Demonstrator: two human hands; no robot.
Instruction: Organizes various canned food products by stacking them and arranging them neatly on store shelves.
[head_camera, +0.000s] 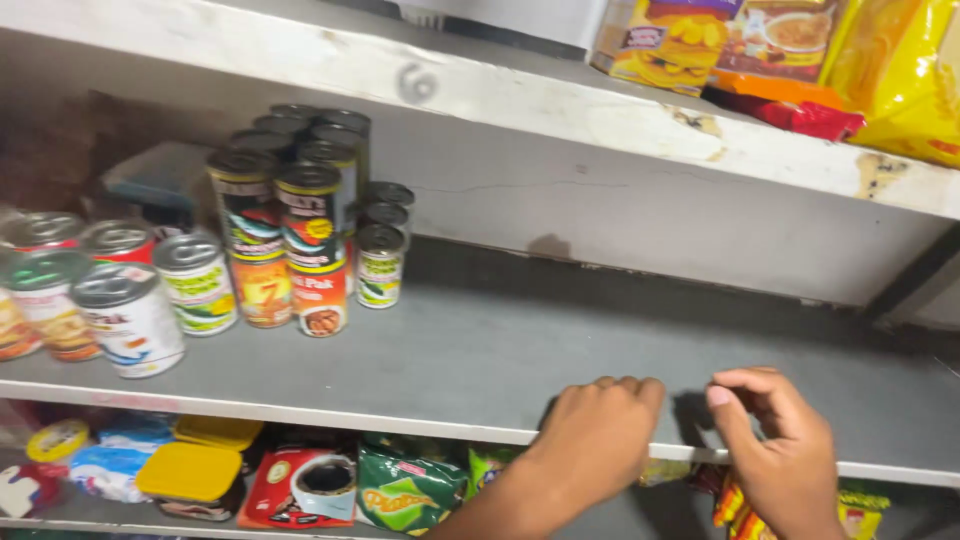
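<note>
Both hands rest on the front edge of the smooth grey shelf (520, 350). The left hand (598, 435) lies knuckles-up, fingers curled, gripping nothing. The right hand (785, 455) pinches crinkly packets (740, 505) below. Round tins (290, 250) stand stacked near the shelf's left end.

Stacked cans (285, 240) left, snack packets (780, 60) on the top shelf (560, 105).

Bare grey shelf (520, 350), level, front edge under both hands
</note>
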